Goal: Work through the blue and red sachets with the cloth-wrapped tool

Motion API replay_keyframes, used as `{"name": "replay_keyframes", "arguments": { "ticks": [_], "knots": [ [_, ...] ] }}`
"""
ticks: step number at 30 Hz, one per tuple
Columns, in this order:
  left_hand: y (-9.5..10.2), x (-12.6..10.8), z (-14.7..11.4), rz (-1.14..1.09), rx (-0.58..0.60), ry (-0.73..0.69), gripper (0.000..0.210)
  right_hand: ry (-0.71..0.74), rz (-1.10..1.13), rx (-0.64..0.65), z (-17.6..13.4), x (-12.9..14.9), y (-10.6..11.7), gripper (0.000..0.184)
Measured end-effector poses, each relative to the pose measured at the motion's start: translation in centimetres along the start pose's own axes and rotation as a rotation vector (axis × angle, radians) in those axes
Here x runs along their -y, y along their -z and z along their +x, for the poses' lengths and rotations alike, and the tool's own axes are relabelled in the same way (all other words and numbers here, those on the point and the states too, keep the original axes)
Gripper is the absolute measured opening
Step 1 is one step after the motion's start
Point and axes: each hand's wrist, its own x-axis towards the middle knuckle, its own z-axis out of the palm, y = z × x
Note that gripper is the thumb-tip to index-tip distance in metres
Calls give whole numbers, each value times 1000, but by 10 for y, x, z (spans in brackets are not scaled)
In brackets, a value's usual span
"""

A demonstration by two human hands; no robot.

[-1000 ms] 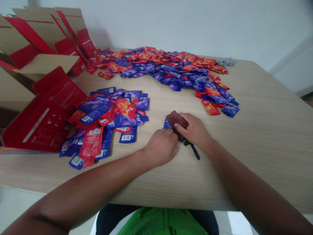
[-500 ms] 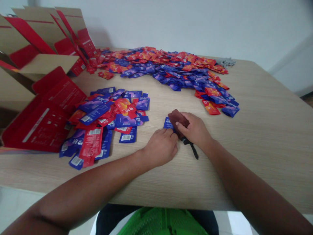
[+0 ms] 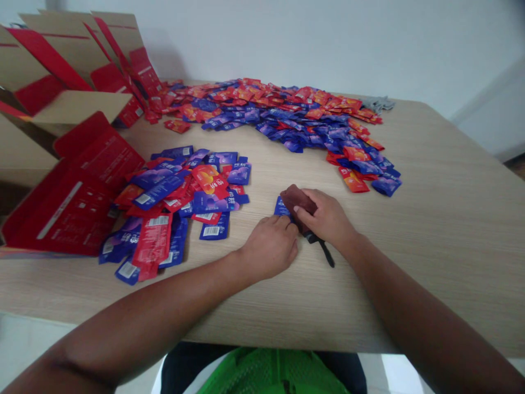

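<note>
My left hand (image 3: 271, 245) rests on the table with its fingers curled, pinching the near end of a blue sachet (image 3: 281, 207). Most of that sachet is hidden by my hands and by a dark reddish-brown, soft-looking cloth (image 3: 296, 200). My right hand (image 3: 328, 215) is closed around the cloth, thumb on top, and presses it down over the sachet's right side. Below the cloth, a thin black strip (image 3: 327, 254) sticks out towards me; I cannot tell what it belongs to. To the left lies a loose heap of red and blue sachets (image 3: 176, 183).
A long pile of red and blue sachets (image 3: 295, 117) runs along the back of the wooden table (image 3: 443, 219). Open red cardboard boxes (image 3: 77, 202) stand at the left. Grey scraps (image 3: 377, 104) lie at the back right. Something green and meshed (image 3: 270, 372) is at my lap.
My right hand and the brown cloth have shifted very slightly, and the black strip's tip has moved a little right. My left hand and the heaps stay as they were.
</note>
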Motion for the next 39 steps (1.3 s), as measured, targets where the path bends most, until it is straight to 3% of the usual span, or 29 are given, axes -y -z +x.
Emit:
{"name": "replay_keyframes", "arguments": {
  "ticks": [39],
  "knots": [
    [1,1,1,-7,9,-7,19,28,45,14,-1,4,1,39]
  ]
}}
